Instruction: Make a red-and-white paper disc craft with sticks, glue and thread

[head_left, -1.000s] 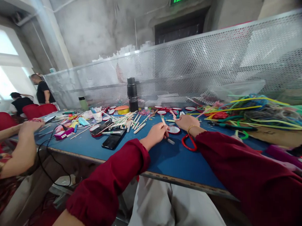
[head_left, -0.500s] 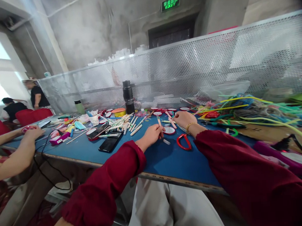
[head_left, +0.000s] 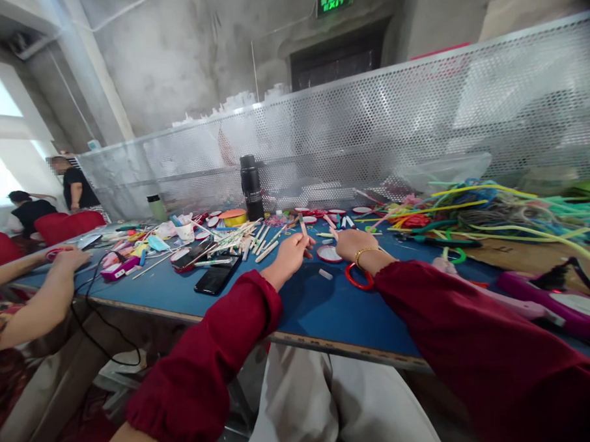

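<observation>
My left hand [head_left: 291,256] is closed in a pinch around a flat wooden stick [head_left: 304,227], which points up and away from me. My right hand [head_left: 357,245], with a gold bracelet at the wrist, reaches over the table with its fingers bent together. A small pinkish piece [head_left: 333,233] shows at those fingertips, but I cannot make out whether it is gripped. Between the hands lies a round white disc with a red rim [head_left: 328,253]. Below my right wrist are red-handled scissors [head_left: 359,278], partly covered. A short translucent stub [head_left: 325,274] lies nearer to me.
A black phone [head_left: 218,275] and a pile of sticks [head_left: 241,236] lie left. Behind them stands a black bottle [head_left: 251,187]. Colourful pipe cleaners [head_left: 500,209] and a purple device [head_left: 557,304] are right. A perforated metal screen [head_left: 311,142] backs the table. Another person's hands [head_left: 66,260] work far left.
My left hand has shifted slightly left with the wooden stick. My right hand has come lower and a little left, uncovering white pieces behind it and hiding more of the scissors.
</observation>
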`<state>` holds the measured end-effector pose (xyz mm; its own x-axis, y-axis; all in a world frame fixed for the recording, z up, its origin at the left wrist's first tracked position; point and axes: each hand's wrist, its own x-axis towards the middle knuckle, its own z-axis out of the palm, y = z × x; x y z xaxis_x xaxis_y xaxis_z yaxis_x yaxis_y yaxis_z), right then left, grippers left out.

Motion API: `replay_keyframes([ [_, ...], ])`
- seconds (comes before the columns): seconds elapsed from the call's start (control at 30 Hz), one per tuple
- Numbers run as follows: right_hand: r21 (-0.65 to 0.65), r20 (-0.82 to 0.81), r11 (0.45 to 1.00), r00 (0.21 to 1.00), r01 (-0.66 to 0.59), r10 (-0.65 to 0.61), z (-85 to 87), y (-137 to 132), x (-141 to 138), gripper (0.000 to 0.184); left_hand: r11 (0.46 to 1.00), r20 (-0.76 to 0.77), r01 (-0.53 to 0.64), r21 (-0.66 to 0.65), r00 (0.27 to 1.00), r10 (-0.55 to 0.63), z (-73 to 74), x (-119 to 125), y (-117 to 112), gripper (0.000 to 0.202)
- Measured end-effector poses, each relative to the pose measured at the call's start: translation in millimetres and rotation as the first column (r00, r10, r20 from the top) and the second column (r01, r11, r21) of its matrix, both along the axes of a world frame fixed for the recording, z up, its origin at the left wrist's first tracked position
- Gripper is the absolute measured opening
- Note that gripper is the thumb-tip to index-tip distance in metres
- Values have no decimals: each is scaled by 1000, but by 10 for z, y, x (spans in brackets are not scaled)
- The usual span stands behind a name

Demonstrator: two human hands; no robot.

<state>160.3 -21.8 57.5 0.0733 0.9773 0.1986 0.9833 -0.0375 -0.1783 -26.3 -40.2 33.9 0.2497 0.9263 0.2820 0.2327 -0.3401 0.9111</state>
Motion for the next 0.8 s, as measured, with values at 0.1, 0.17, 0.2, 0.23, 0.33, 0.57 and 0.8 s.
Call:
replay_keyframes([
  [0.1, 17, -14, 1000, 1000, 5, -4, 87, -89, 16, 31, 998, 49, -48, 42, 998, 46, 11, -33, 56, 22],
  [0.17, 60, -29, 997, 999, -41, 43, 154, -184, 35, 31, 988, 89, -110, 106, 991, 101, 18, -62, 95, 22],
  [0.2, 94, -47, 993, 996, -75, 80, 178, -234, 43, 29, 981, 104, -144, 128, 986, 131, 21, -76, 113, 23],
  [0.23, 144, -85, 981, 986, -129, 142, 192, -281, 49, 25, 975, 112, -173, 138, 981, 159, 24, -88, 128, 25],
  [0.33, 318, -338, 906, 860, -278, 383, 170, -379, 35, 18, 976, 93, -186, 117, 980, 175, 15, -95, 159, 26],
  [0.57, 416, -707, 856, 482, -308, 517, 19, -353, -100, 30, 993, 78, -48, 111, 996, 40, -52, -22, 144, 25],
  [0.8, 438, -762, 854, 389, -280, 518, -77, -261, -97, 35, 995, 79, -46, 88, 996, 39, 79, 5, -10, 22],
])
